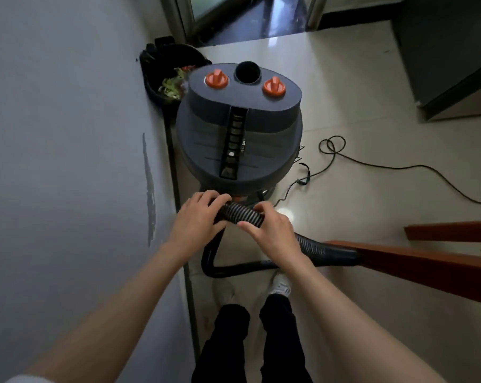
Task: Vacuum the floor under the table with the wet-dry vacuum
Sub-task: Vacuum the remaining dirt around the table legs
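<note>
Working from the wall side across, I had my left hand (199, 214) just in front of the vacuum (238, 128), its fingers curled over the end of the ribbed hose (240, 214), while my right hand (268, 230) sat beside it, thumb and fingers pinching the same hose a little farther along. To do this well, I judged that I should keep both grips firm and the hose end straight before seating it in the vacuum, though I could not tell which opening it belonged in. Right of the vacuum, the cord (372, 164) trailed loose across the floor (358, 92) and wanted watching.
</note>
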